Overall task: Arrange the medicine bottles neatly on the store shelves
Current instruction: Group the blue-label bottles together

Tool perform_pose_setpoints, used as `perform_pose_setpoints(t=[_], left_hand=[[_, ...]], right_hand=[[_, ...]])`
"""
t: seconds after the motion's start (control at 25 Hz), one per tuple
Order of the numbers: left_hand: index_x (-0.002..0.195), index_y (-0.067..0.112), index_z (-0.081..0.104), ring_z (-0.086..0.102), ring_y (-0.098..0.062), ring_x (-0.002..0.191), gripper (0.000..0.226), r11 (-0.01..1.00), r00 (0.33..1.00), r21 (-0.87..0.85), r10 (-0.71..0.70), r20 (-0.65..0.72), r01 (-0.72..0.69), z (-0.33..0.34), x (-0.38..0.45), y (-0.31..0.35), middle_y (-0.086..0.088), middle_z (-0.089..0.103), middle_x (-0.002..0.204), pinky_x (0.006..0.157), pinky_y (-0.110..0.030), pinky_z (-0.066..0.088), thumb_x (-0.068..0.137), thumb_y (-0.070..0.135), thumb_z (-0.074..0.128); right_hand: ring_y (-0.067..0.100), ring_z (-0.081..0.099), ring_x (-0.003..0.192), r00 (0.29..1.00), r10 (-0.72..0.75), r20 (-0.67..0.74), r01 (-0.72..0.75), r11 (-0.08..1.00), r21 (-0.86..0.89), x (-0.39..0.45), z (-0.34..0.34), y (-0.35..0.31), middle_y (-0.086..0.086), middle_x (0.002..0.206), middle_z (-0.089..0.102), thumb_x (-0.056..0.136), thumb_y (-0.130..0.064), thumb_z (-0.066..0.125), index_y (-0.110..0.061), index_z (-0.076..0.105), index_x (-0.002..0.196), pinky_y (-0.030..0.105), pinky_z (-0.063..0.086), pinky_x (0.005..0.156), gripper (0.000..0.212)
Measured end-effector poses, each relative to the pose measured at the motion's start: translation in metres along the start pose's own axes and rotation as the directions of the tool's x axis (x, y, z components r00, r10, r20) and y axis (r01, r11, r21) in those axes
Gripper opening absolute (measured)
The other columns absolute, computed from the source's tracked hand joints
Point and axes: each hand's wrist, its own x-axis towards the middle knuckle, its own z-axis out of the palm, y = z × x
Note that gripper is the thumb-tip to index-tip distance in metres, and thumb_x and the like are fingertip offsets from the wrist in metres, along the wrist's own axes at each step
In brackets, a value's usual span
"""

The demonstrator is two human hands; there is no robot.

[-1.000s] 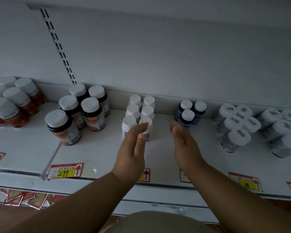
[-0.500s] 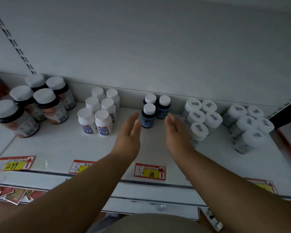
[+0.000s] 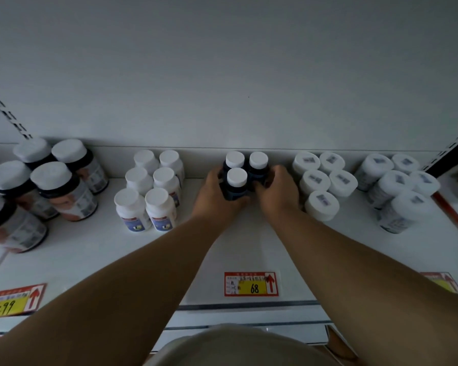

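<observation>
Presently both hands cup the three blue bottles [image 3: 237, 178] at frame centre, back of the shelf [image 3: 90, 249]. Left hand [image 3: 214, 196] curls round the left side, right hand [image 3: 276, 192] round the right, fingers wrapped on the bottles — likely squeezing the cluster tight and square above the 68 tag [image 3: 251, 284]. White bottles [image 3: 150, 191] stand left — capped jars [image 3: 323, 180] right.

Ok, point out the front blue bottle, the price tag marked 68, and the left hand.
front blue bottle [image 3: 237, 177], head view, on its white cap.
price tag marked 68 [image 3: 251, 284], head view, tag centre.
left hand [image 3: 214, 194], head view, back of the hand.
</observation>
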Motion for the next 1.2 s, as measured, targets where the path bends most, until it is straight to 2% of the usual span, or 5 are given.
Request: perform_pose_setpoints(t=[0.2, 0.68, 0.96, 1.12, 1.2], left_hand=[[0.114, 0.026, 0.051, 0.059, -0.011, 0.101, 0.054, 0.998, 0.999, 0.057, -0.008, -0.052, 0.011, -0.003, -0.001, -0.007, 0.009, 0.061, 0.109, 0.083, -0.028, 0.046, 0.071, 0.024, 0.085], [0.124, 0.023, 0.057, 0.056, -0.006, 0.094, 0.054, 0.989, 1.000, 0.144, 0.028, -0.001, -0.027, -0.008, -0.001, -0.009, 0.011, 0.063, 0.110, 0.075, -0.019, 0.038, 0.076, 0.027, 0.081], [0.136, 0.025, 0.047, 0.057, -0.006, 0.113, 0.076, 0.990, 0.997, 0.135, -0.023, -0.070, 0.033, -0.012, -0.026, -0.005, 0.011, 0.059, 0.128, 0.098, -0.031, 0.048, 0.071, 0.035, 0.085], [0.122, 0.028, 0.053, 0.060, 0.002, 0.097, 0.050, 0.994, 0.984, 0.104, -0.004, -0.176, 0.022, -0.005, -0.081, 0.006, 0.015, 0.061, 0.115, 0.087, -0.024, 0.052, 0.079, 0.034, 0.079], [0.118, 0.030, 0.054, 0.060, 0.003, 0.095, 0.043, 0.993, 0.991, 0.117, 0.000, -0.132, 0.016, 0.000, -0.097, 0.007, 0.017, 0.062, 0.110, 0.083, -0.020, 0.050, 0.082, 0.034, 0.076]], right_hand=[[0.033, 0.060, 0.106, 1.000, -0.028, 0.005, 0.028, 0.999, -0.046, 0.007, 0.000, 0.006, 0.011, 0.112, 0.066, 0.088, -0.022, 0.067, -0.010, 0.058, 0.106, 0.030, 0.036, 0.075, 0.024], [0.035, 0.058, 0.113, 0.999, -0.032, 0.018, 0.034, 0.993, -0.114, 0.011, 0.003, 0.007, 0.014, 0.120, 0.064, 0.090, -0.026, 0.066, -0.008, 0.055, 0.115, 0.038, 0.044, 0.086, 0.033], [0.027, 0.063, 0.094, 1.000, 0.007, 0.003, -0.007, 1.000, 0.010, -0.017, -0.007, 0.007, 0.004, 0.101, 0.064, 0.082, -0.031, 0.071, -0.023, 0.049, 0.096, 0.036, 0.049, 0.076, 0.027], [0.017, 0.058, 0.095, 0.991, -0.098, 0.093, 0.093, 0.994, 0.060, -0.053, -0.022, 0.015, 0.000, 0.108, 0.059, 0.086, -0.031, 0.069, -0.022, 0.052, 0.110, 0.032, 0.046, 0.078, 0.031], [0.014, 0.058, 0.093, 0.980, -0.157, 0.126, 0.143, 0.984, 0.110, -0.067, -0.029, 0.022, -0.003, 0.107, 0.059, 0.089, -0.031, 0.068, -0.019, 0.053, 0.114, 0.028, 0.044, 0.076, 0.031]])
